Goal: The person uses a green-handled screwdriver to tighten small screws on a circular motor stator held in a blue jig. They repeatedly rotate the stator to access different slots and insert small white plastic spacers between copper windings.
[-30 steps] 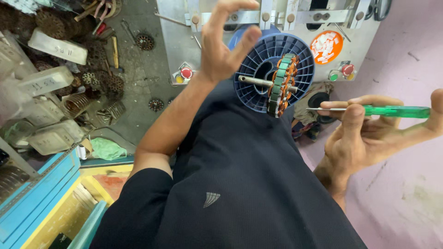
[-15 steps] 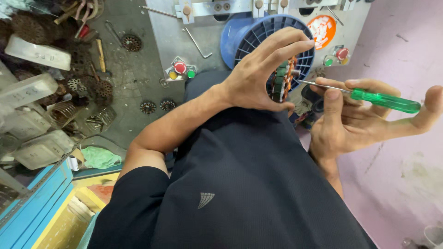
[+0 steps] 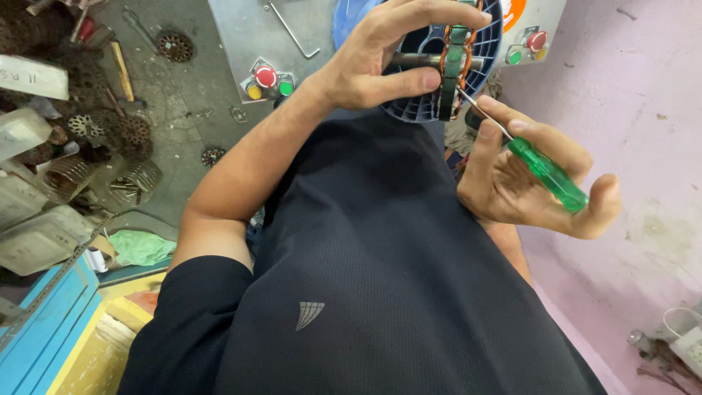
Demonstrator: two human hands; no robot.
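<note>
- My left hand (image 3: pixel 365 62) pinches the wound stator (image 3: pixel 453 66), thumb under and fingers over, holding it on its shaft against the blue spoked wheel (image 3: pixel 420 110).
- My right hand (image 3: pixel 512 183) is closed on the green screwdriver (image 3: pixel 548 174), its tip just at the stator's lower edge, right beside my left thumb.
- The copper windings look already in place; I judge the prying or tucking only begun.
- Beyond my left grip, coloured push buttons (image 3: pixel 266 80) and a hex key (image 3: pixel 292 31) sit on the grey panel; nothing blocks the tip.
</note>
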